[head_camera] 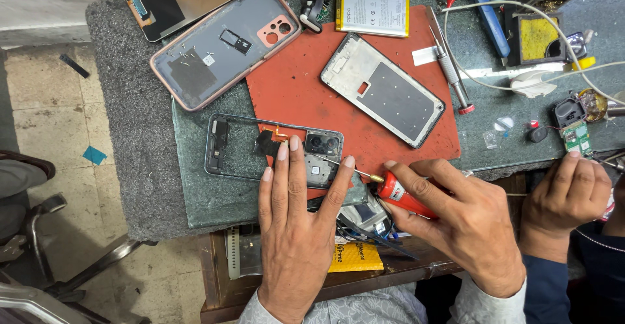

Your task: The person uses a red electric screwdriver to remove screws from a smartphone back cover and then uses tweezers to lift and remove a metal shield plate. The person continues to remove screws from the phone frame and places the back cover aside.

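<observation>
A big grey table (137, 135) fills most of the frame. A red mat (306, 96) lies in the middle of it.

The biggest thing like a tray is the pink phone back cover (224, 47) in the upper left, lying open side up. Inside it sit a small black part and a few tiny bits. Right of it, on the red mat, lies a silver inner plate (384, 90) with a dark sheet stuck inside. Lower down, at the left edge of the mat, is the phone frame (224, 145). It holds a camera block and an orange strip.

The left hand (299, 213) lies flat with its fingers spread apart, pressing down on the right end of the phone frame. The right hand (456, 216) is closed around a red screwdriver (403, 197). Its thin tip points left and touches the frame next to the left thumb.

At the top middle lies a white battery (372, 6). A silver screwdriver (449, 67) lies right of the mat. A blue tool (487, 12) and white wires (521, 31) crowd the upper right.

At the right edge, another person's hand (566, 197) rests closed near a small green board (577, 136). I cannot tell what it holds.
</observation>
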